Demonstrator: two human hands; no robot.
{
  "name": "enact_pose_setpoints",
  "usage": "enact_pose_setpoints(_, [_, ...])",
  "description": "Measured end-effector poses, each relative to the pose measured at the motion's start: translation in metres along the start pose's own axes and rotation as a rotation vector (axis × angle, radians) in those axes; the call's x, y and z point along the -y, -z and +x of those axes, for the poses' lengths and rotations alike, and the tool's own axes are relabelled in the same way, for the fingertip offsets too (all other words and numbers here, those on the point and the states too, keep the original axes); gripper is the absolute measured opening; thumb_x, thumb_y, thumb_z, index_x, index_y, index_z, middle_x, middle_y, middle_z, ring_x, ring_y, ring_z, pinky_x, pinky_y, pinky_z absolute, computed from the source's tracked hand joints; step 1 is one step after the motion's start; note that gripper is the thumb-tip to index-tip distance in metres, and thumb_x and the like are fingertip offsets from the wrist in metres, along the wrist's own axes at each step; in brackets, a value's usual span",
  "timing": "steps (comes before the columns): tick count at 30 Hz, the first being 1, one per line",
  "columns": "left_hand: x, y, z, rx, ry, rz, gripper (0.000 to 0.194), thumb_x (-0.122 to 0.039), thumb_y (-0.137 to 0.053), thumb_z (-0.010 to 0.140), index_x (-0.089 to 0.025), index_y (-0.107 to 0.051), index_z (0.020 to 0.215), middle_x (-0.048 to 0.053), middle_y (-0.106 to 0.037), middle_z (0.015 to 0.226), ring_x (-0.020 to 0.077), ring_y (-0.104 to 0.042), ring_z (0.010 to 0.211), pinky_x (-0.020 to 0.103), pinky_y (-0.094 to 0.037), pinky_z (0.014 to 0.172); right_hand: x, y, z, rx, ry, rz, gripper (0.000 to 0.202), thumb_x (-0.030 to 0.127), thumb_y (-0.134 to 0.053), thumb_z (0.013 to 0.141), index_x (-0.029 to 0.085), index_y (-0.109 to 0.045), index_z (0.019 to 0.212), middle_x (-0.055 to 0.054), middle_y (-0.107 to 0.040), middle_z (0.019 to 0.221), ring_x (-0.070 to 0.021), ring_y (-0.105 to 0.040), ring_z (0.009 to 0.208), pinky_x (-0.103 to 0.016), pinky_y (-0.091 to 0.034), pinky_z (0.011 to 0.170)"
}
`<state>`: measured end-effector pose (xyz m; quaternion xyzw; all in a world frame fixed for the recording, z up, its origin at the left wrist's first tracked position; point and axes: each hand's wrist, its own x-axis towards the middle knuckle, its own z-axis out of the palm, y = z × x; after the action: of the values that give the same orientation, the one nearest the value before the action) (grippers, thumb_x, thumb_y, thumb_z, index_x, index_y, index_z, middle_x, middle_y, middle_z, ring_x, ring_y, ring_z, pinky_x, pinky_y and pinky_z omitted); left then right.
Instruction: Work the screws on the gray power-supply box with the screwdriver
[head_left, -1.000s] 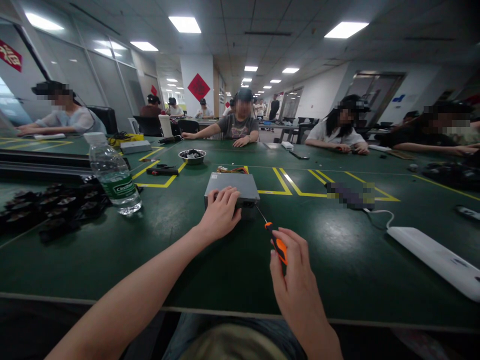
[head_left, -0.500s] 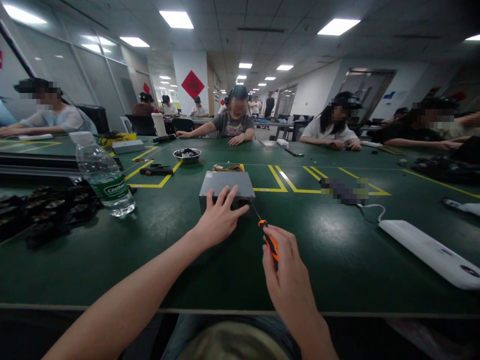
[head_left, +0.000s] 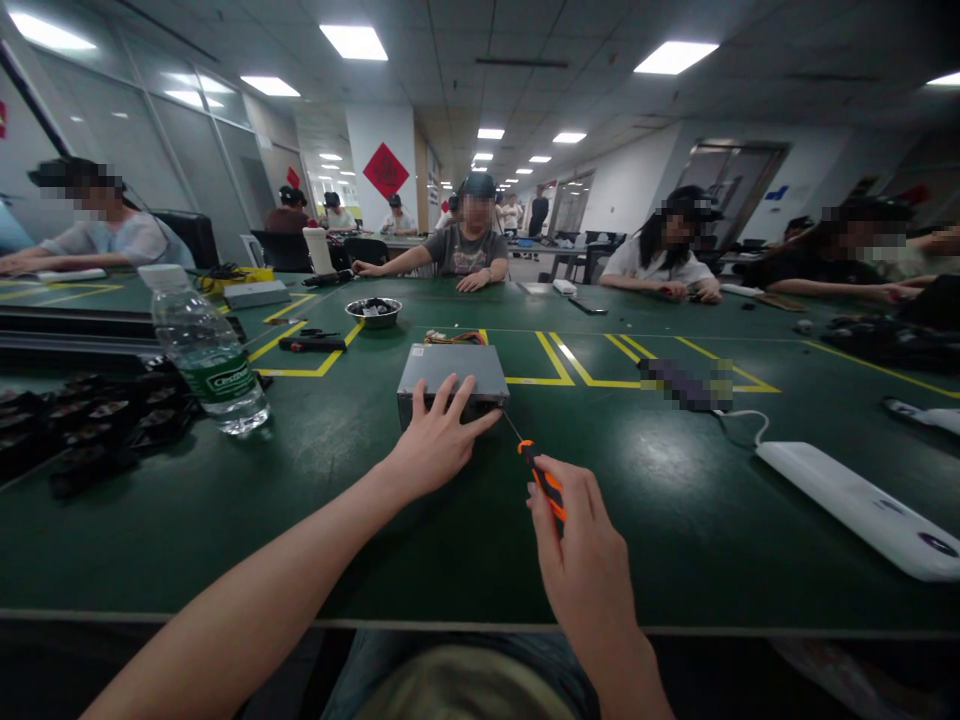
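A grey metal box (head_left: 453,366) with coloured wires at its back rests on the green table (head_left: 420,560), in front of me. My left hand (head_left: 442,440) lies on its top and near side, fingers spread. In my right hand (head_left: 577,520) is a screwdriver (head_left: 543,475) with an orange and black handle, held between thumb and fingers. Its thin shaft points up and left, and its tip is at the box's near right corner. Whether the tip sits in a screw is too small to tell.
A water bottle (head_left: 214,360) and black parts (head_left: 97,425) stand on the left. Farther back are a metal bowl (head_left: 373,311) and a black tool (head_left: 312,342). A white power bank (head_left: 855,505) with a cable lies right. Several people sit around the table.
My right hand has shifted slightly to the right and turned a little with the screwdriver. My left hand and the box have hardly moved.
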<state>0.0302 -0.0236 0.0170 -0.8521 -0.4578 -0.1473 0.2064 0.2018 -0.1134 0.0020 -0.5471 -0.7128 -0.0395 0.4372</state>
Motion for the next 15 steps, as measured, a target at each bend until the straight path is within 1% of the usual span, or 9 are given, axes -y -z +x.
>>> enact_pose_setpoints(2, [-0.0001,0.0003,-0.0003,-0.003,0.005,-0.009,0.053,-0.023,-0.049,0.082,-0.038,-0.036,0.132,0.009,-0.026,0.145,0.0364,-0.023,0.131,0.065,-0.017,0.099,-0.0034,0.0008,0.0004,-0.003,-0.057,-0.009,0.026,0.033,-0.034,0.092,0.018,-0.049,0.107,-0.007,-0.061,0.094,-0.0161,-0.065,0.076,-0.026,-0.052,0.06])
enact_pose_setpoints(3, [-0.0002,0.0003,-0.0004,-0.004,0.009,-0.014,0.053,-0.023,-0.05,0.082,-0.038,-0.036,0.131,0.008,-0.026,0.145,0.0363,-0.023,0.131,0.065,-0.016,0.1,-0.005,0.0012,0.0007,-0.002,-0.07,-0.008,0.026,0.034,-0.034,0.092,0.019,-0.049,0.106,-0.006,-0.062,0.092,-0.016,-0.065,0.074,-0.026,-0.052,0.059])
enact_pose_setpoints(4, [-0.0003,0.0002,-0.0005,-0.007,0.012,-0.02,0.053,-0.023,-0.05,0.082,-0.038,-0.037,0.131,0.008,-0.027,0.145,0.0362,-0.023,0.131,0.065,-0.016,0.1,-0.0061,0.0014,0.001,-0.009,-0.069,-0.002,0.026,0.035,-0.035,0.092,0.019,-0.05,0.106,-0.007,-0.062,0.092,-0.0165,-0.065,0.076,-0.027,-0.052,0.06])
enact_pose_setpoints(6, [-0.0005,-0.0001,-0.0007,-0.016,0.016,-0.028,0.054,-0.022,-0.051,0.082,-0.039,-0.037,0.131,0.007,-0.027,0.145,0.036,-0.023,0.131,0.065,-0.016,0.1,-0.006,0.0014,0.0012,-0.031,-0.035,0.015,0.026,0.035,-0.037,0.09,0.019,-0.049,0.108,-0.009,-0.06,0.101,-0.0186,-0.064,0.087,-0.029,-0.053,0.065])
enact_pose_setpoints(8, [-0.0005,-0.0005,-0.0007,-0.024,0.014,-0.028,0.053,-0.022,-0.05,0.082,-0.038,-0.038,0.13,0.007,-0.027,0.144,0.0362,-0.023,0.131,0.065,-0.016,0.101,-0.0035,0.0009,0.0012,-0.039,0.015,0.031,0.026,0.031,-0.038,0.089,0.019,-0.048,0.11,-0.011,-0.057,0.109,-0.0196,-0.061,0.097,-0.032,-0.054,0.072])
enact_pose_setpoints(9, [-0.0004,-0.0006,-0.0007,-0.026,0.01,-0.026,0.052,-0.022,-0.05,0.082,-0.038,-0.038,0.13,0.007,-0.027,0.144,0.0365,-0.023,0.131,0.065,-0.016,0.1,-0.0021,0.0005,0.0011,-0.039,0.029,0.032,0.026,0.03,-0.037,0.089,0.019,-0.047,0.111,-0.011,-0.057,0.11,-0.0195,-0.06,0.098,-0.032,-0.054,0.073])
enact_pose_setpoints(11, [-0.0002,-0.0006,-0.0006,-0.031,-0.002,-0.02,0.052,-0.022,-0.049,0.082,-0.037,-0.038,0.13,0.009,-0.027,0.144,0.0374,-0.024,0.131,0.066,-0.017,0.1,-0.0005,0.0,0.001,-0.021,0.018,0.018,0.025,0.029,-0.036,0.09,0.019,-0.048,0.11,-0.01,-0.059,0.104,-0.0186,-0.063,0.091,-0.031,-0.054,0.071])
enact_pose_setpoints(13, [-0.0001,-0.0003,-0.0004,-0.038,-0.011,-0.016,0.052,-0.022,-0.048,0.083,-0.036,-0.038,0.131,0.01,-0.027,0.144,0.0383,-0.024,0.131,0.066,-0.018,0.099,-0.0014,0.0001,0.0011,-0.017,-0.04,-0.001,0.025,0.032,-0.035,0.091,0.019,-0.049,0.108,-0.008,-0.062,0.096,-0.0185,-0.065,0.081,-0.029,-0.053,0.065])
enact_pose_setpoints(15, [-0.0003,0.0002,0.0,-0.049,-0.013,-0.022,0.051,-0.021,-0.048,0.083,-0.036,-0.038,0.131,0.01,-0.027,0.144,0.0394,-0.025,0.13,0.067,-0.018,0.099,-0.004,0.001,0.0013,-0.009,-0.1,-0.001,0.027,0.036,-0.034,0.092,0.019,-0.049,0.107,-0.008,-0.064,0.091,-0.0199,-0.067,0.077,-0.03,-0.053,0.062])
